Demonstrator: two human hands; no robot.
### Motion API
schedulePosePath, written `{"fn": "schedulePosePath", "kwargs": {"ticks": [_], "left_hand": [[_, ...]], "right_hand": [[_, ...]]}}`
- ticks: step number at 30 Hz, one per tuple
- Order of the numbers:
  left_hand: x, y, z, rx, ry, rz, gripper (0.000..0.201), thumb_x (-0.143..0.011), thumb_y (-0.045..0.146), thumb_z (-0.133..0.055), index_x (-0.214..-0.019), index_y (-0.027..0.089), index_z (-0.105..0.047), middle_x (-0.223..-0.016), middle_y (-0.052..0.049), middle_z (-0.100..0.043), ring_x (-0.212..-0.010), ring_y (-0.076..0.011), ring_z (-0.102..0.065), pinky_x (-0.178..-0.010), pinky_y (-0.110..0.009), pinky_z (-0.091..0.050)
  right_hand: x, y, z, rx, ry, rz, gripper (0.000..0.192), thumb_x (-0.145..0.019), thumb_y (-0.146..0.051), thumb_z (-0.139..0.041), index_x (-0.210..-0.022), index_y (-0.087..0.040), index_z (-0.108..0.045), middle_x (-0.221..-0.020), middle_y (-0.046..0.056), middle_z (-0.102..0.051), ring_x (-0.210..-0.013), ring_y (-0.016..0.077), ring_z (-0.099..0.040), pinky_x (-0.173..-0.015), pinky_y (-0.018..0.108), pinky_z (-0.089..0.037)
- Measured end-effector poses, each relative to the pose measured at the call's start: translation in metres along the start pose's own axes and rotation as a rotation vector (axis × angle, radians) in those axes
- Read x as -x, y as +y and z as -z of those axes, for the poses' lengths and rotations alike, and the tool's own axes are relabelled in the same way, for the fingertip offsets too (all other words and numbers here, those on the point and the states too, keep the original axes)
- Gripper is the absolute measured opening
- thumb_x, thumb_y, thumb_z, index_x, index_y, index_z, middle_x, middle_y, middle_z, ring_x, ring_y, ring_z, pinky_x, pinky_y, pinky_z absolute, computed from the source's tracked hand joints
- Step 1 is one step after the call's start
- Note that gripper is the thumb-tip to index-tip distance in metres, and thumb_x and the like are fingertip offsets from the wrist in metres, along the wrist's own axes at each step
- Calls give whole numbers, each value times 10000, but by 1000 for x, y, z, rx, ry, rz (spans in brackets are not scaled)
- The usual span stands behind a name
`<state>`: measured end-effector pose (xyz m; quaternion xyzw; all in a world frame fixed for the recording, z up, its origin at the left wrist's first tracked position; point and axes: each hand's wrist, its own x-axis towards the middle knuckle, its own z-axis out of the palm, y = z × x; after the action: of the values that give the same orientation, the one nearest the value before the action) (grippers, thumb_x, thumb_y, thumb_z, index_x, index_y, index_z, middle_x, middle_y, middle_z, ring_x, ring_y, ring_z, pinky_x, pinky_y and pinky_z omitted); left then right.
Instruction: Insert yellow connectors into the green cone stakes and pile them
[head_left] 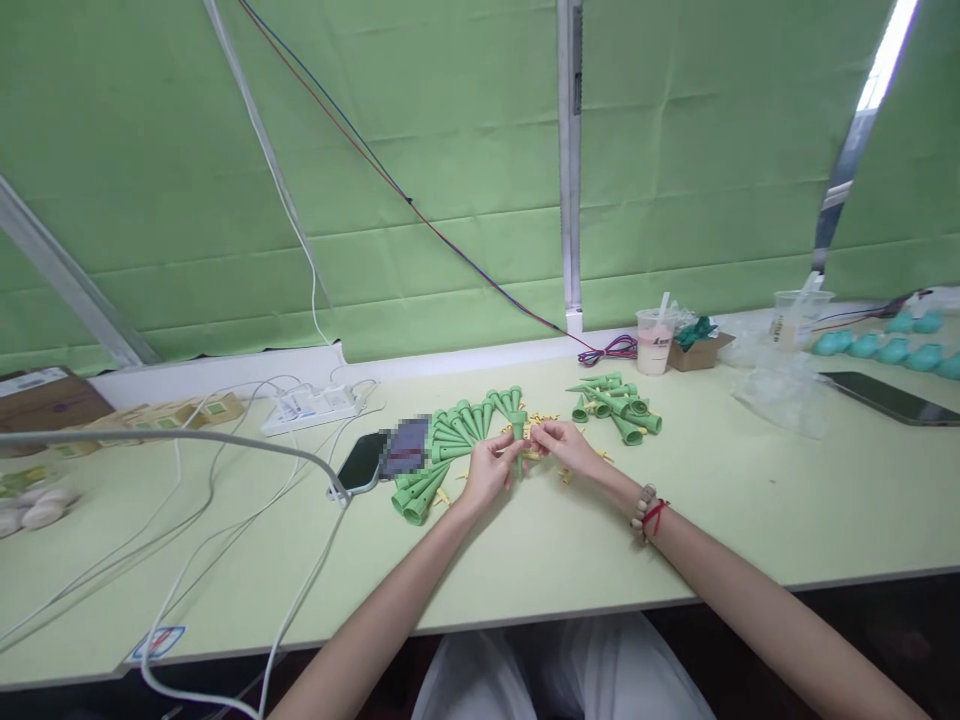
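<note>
My left hand point(491, 467) and my right hand point(564, 446) meet over the middle of the pale green table point(750, 500). Together they hold one green plastic cone point(517, 436) upright, wide end up. The left fingers pinch its lower stem; the right fingertips touch its side near a small yellow part point(534, 441). A fan of several green cones point(442, 450) lies just left of my hands. A loose pile of green cones point(619, 405) lies beyond and to the right. Small yellow pieces point(566, 472) are scattered under my hands.
A phone point(364, 462) on a white cable lies left of the cone fan, with a power strip point(311, 407) behind. Two drink cups point(655, 342) point(799, 318), a small box point(697, 350), clear bags point(780, 395), another phone point(892, 397) and teal parts point(892, 348) stand at the right.
</note>
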<state>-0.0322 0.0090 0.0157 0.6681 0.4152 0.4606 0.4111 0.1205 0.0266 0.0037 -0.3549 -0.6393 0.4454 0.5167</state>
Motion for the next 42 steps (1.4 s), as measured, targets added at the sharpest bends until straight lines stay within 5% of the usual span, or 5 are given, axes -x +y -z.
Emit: {"fn": "schedulePosePath", "kwargs": {"ticks": [6,14,20,27,42], "left_hand": [[-2,2,2,-36,51,-40,333,-729,426,-615,-784,106,-691,-549,7,-582,-343,-44,-366,-317,-188,-242],[-10,-3,4,296,-103,232,377,-635,410,-725,-827,88,-681,-810,-95,-663,-475,-56,-547,-313,-141,-254],[-9,-4,9,286,-109,218,392,-643,436,-716,-815,85,-682,-868,-114,-681,-471,-56,-555,-311,-145,-234],[1,2,-1,191,-136,198,372,-699,445,-658,-760,79,-672,-566,-63,-641,-362,-53,-476,-312,-169,-220],[-7,-15,0,114,-92,51,450,-682,428,-676,-956,71,-683,-837,-115,-687,-465,-86,-563,-312,-162,-246]], "right_hand": [[-2,-3,-5,-305,-18,-188,464,-586,-607,-661,-628,-151,-589,-589,0,-555,-527,99,-474,-558,249,-392],[0,0,9,412,155,106,340,-816,-473,-515,-687,-168,-589,-567,-11,-538,-533,127,-477,-541,254,-363],[2,1,13,703,53,341,256,-885,-344,-469,-735,-181,-597,-747,55,-635,-674,166,-557,-651,281,-411],[7,3,6,1013,87,335,235,-900,-226,-401,-735,-176,-560,-766,80,-624,-684,180,-558,-634,277,-378],[1,-8,0,-510,-185,-535,302,-835,-329,-479,-581,-194,-387,-472,-95,-282,-386,52,-269,-437,185,-311]]}}
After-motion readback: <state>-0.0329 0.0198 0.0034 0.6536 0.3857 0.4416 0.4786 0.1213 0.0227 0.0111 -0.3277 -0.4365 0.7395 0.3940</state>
